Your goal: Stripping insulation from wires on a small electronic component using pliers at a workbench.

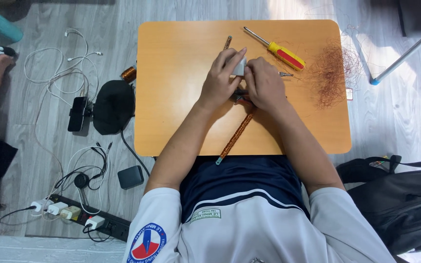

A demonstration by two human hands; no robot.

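On the small orange table (181, 122), your two hands meet near the middle. Your left hand (222, 78) is curled around a little grey block (240, 66), with the fingers over its top. Your right hand (264, 86) is pressed right up against the same block from the other side, fingers bent and holding it too. Under your hands is a small dark part, but most of it is hidden, so you cannot tell what it is.

From below your right hand, a long rod wrapped in copper wire (235, 136) lies slanted toward you, and its tip pokes past the table edge. Just past your hands lies a screwdriver with a yellow and red handle (277, 49). A small metal bit (285, 74) sits just beside your right hand. A thin brown stick (227, 42) lies near your left fingers. A messy heap of loose copper wire (334, 73) sits on the right side of the table.

Down on the floor to your left are a phone on a stand (78, 113), white cables (59, 73), a power strip (88, 221) and a small copper coil (128, 74). A black bag (405, 204) lies to your right.
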